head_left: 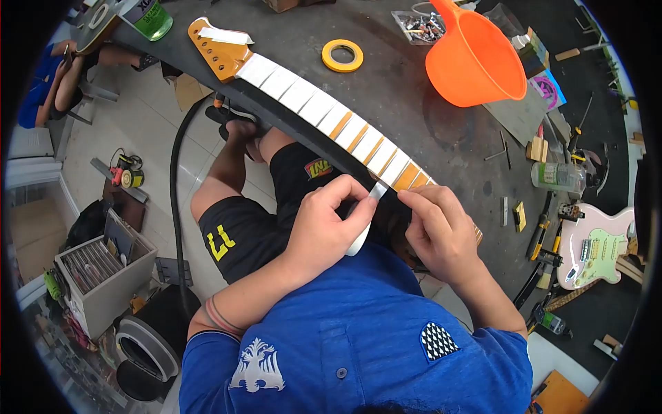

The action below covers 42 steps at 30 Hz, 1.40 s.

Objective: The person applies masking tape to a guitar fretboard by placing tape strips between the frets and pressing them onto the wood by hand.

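A guitar neck (298, 94) lies diagonally along the near table edge, its headstock (210, 50) at the upper left. White tape strips cover much of the fretboard, while bare orange-brown wood shows between several frets towards the body end. My left hand (323, 222) is closed, pinching a white tape strip (378, 190) at the neck's near edge. Below those fingers a white rounded thing, probably the tape roll (358, 238), is partly hidden by the hand. My right hand (441, 231) is closed in a pinch beside the fretboard; what its fingertips hold is hidden.
On the table (386, 90) are a yellow tape roll (343, 55), an orange dipper (476, 58) and a green-liquid container (146, 19). A pink guitar body (594, 246) and several tools lie right. Another person (58, 83) sits at upper left.
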### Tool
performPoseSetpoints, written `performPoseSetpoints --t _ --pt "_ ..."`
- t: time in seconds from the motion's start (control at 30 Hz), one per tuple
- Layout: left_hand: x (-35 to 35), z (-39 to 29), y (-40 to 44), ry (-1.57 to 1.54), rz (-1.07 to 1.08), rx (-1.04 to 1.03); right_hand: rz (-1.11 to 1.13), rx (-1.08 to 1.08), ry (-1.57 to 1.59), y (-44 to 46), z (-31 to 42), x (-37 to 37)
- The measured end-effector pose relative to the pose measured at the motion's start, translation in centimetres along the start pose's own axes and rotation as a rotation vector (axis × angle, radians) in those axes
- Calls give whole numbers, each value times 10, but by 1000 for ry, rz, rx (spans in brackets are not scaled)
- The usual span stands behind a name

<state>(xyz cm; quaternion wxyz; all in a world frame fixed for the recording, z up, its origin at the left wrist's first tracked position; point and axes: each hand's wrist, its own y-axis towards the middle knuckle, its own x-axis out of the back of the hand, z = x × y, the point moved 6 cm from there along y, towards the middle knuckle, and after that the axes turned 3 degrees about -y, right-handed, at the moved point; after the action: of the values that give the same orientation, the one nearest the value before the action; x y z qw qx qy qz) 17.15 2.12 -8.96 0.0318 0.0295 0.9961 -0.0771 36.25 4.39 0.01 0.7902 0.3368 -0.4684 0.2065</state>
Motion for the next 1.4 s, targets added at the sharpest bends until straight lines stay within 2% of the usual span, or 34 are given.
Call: performPoseSetpoints --t 0.13,0.23,0.33,0.43,0.53,0.63,0.7,0.73,0.77,0.8,0.87,1.0,1.17,1.27,1.4 --pt "0 0 -1 42 -37 -5 33 11 -13 1 1 -1" --pt "1 -3 1 73 -118 -145 61 27 -56 4 4 -2" --pt "0 -16 -2 286 -72 -242 89 77 -97 7 6 -5" --pt "-3 -29 -7 431 -123 -437 95 76 -108 8 7 -5" --pt "-6 -38 -16 472 -146 -568 98 73 -87 9 7 -5" --pt "-5 -42 -20 411 -110 -622 65 -76 101 12 -3 6" --pt "0 -32 -20 339 -82 -516 -59 -277 360 23 -27 17" --pt "2 -28 -20 318 -64 -471 -151 -561 574 31 -37 19" --pt "4 -25 -20 297 -42 -427 -162 -648 693 44 -53 17" --pt "4 -23 -20 276 -28 -388 -118 -618 717 62 -72 11" --pt "3 -17 -18 243 -4 -327 -32 -721 775 94 -97 -11" --pt "3 -6 -20 180 0 -242 12 -634 655 145 -125 -51" --pt "13 5 -26 57 -39 -137 125 -509 388 153 -139 -65" --pt "20 17 -25 -135 -51 -51 42 -367 44 137 -104 -31" --pt "30 22 -20 -331 -51 3 263 -348 -44 94 -54 -3"
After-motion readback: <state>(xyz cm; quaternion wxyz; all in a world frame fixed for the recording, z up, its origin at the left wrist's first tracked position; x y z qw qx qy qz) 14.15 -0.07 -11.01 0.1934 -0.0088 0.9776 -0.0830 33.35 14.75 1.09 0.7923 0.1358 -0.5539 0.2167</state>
